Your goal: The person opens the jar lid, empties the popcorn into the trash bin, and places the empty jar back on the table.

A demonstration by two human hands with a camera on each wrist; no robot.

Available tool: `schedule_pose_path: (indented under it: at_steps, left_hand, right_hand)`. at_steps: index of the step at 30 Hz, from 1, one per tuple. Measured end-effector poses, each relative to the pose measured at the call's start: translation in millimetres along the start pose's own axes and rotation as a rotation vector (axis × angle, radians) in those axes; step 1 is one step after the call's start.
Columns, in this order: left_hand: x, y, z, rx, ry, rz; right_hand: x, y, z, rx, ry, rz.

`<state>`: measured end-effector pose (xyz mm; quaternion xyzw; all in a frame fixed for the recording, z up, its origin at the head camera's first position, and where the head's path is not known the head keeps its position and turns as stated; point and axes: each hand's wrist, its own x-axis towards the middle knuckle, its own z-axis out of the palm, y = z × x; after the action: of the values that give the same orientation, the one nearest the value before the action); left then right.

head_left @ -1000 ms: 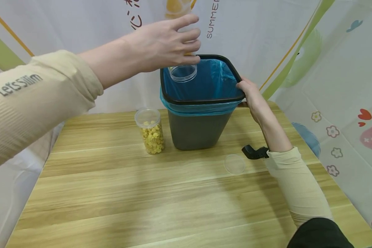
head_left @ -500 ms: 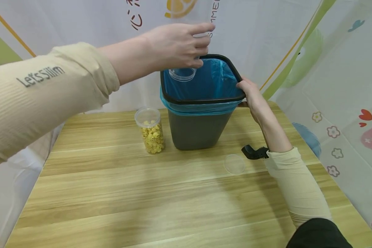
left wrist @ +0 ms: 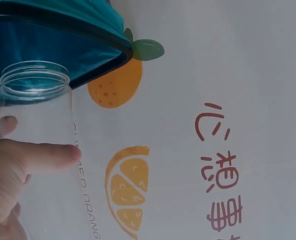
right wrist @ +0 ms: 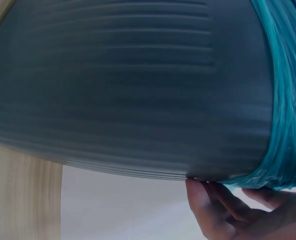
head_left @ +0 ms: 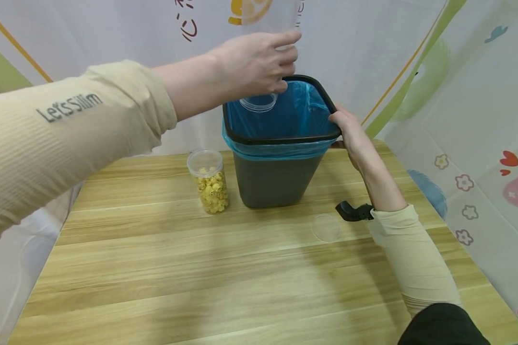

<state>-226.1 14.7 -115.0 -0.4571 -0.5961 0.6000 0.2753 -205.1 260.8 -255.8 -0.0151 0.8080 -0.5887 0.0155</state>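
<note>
My left hand (head_left: 256,64) grips a clear plastic jar (left wrist: 42,112), turned mouth-down over the back left of a grey trash can (head_left: 276,182). In the left wrist view the jar looks empty, its threaded mouth overlapping the bin's opening. A blue liner bag (head_left: 304,108) lines the bin and folds over its black rim. My right hand (head_left: 348,128) holds the bin's right rim; in the right wrist view, fingertips (right wrist: 195,192) touch the outer wall just below the liner. Left of the bin stands a second clear jar (head_left: 213,191), partly filled with yellow popcorn.
A clear round lid (head_left: 326,228) lies flat on the wooden table (head_left: 224,287), right of the bin and close to the right forearm's black wrist mount (head_left: 351,212). A printed white curtain (head_left: 349,38) hangs behind the table and along its right side.
My left hand and the upturned jar have moved a little to the right over the bin. The right hand, bin, popcorn jar and lid have stayed in place.
</note>
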Motion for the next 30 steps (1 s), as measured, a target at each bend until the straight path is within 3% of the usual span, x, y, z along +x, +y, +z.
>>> schedule_pose_path:
  at_steps: [10,21,24,27,30]
  left_hand:
    - [-14.8,0.6,5.7,-0.121,-0.004,-0.177]
    - [-56.8,14.6,29.8,-0.256,0.046,-0.364]
    - [-68.6,20.7,37.0,-0.26,0.092,-0.44]
    - [-80.1,26.7,45.7,-0.27,0.186,-0.545]
    - [-90.0,33.1,52.7,-0.36,0.255,-0.649]
  right_hand:
    - [1.1,3.2,-4.7,-0.016,0.004,0.005]
    - [2.4,4.9,-7.1,-0.021,0.014,0.006]
    - [2.8,4.5,-8.0,-0.018,0.013,0.009]
    - [3.4,4.2,-8.7,-0.017,0.008,0.009]
    - [3.9,4.4,-10.0,-0.023,0.007,0.012]
